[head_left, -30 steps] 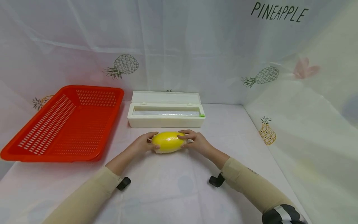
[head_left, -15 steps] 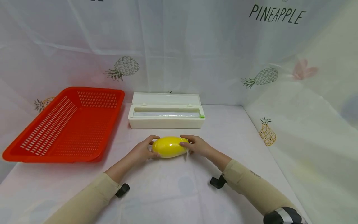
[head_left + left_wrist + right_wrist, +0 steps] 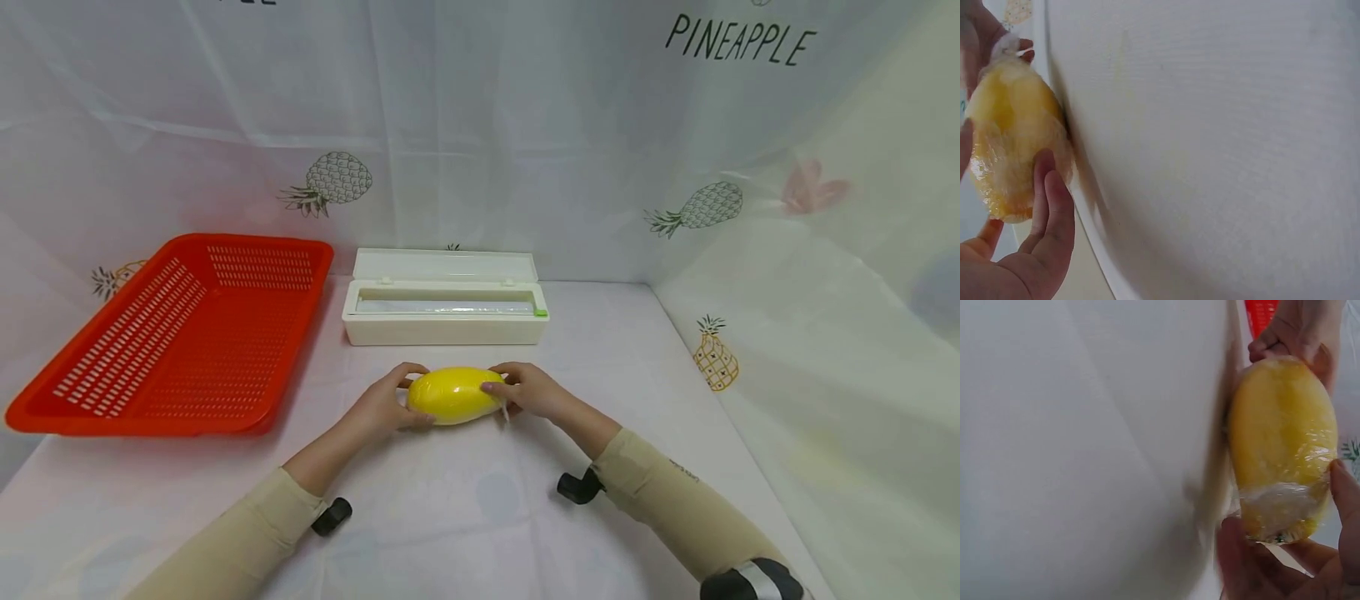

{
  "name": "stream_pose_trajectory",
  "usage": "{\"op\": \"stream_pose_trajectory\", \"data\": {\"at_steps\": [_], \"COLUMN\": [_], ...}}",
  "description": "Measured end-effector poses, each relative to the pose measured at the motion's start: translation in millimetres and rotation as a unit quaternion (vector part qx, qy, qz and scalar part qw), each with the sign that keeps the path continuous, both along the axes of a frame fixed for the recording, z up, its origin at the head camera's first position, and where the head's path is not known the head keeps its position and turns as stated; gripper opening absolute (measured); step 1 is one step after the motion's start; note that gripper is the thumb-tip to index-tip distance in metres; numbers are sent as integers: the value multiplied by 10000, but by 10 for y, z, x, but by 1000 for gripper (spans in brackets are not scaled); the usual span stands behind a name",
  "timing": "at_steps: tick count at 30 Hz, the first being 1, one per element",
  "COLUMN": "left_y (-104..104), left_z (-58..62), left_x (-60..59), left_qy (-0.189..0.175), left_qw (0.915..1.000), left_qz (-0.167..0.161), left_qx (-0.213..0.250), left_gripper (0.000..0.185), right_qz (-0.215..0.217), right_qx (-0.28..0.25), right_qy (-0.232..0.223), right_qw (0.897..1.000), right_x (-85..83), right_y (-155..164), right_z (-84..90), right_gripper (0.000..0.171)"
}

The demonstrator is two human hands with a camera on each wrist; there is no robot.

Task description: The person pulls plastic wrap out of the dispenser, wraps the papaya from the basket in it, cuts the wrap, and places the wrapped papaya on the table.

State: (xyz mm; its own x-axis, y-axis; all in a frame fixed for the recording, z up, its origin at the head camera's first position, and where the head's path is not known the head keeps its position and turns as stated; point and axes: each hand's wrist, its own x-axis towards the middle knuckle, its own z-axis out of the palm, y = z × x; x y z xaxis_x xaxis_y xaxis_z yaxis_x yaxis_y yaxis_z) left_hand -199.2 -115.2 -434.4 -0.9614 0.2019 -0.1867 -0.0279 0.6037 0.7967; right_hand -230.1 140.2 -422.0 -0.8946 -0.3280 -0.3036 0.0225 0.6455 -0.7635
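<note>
A yellow mango wrapped in clear film lies on the white cloth of the table, in front of me. My left hand grips its left end, fingers curled round it. My right hand grips the right end, thumb and fingers on the bunched film. The wrapped mango fills the left part of the left wrist view, and the same mango stands at the right of the right wrist view.
A white cling-film dispenser box with its lid up stands just behind the mango. A red slotted basket sits at the left. Cloth with pineapple prints hangs behind and along the right side.
Both hands and the mango have come a little nearer to me and lower on the table; the hands keep their hold on its two ends.
</note>
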Motion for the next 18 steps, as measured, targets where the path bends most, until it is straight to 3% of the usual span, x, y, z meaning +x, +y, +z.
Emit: {"op": "stream_pose_trajectory", "data": {"at_steps": [3, 6, 13, 18], "left_y": [2, -6, -54, -84], "left_z": [-10, -9, 57, 101], "left_x": [-8, -29, -137, -181], "left_qy": [-41, 69, 338, 259], "left_qw": [9995, 9986, 9988, 9966], "left_qz": [109, 156, 60, 348], "left_qx": [287, 508, 340, 698], "left_gripper": [56, 44, 62, 64], "right_qz": [51, 57, -255, -752], "right_qx": [224, 109, -590, -1203], "right_qy": [138, 168, 269, 346], "right_qw": [9996, 9998, 9976, 9893], "right_x": [-5, -16, -74, -92], "right_y": [-7, -15, -72, -119], "right_z": [37, 72, 138, 133], "right_gripper": [52, 51, 54, 47]}}
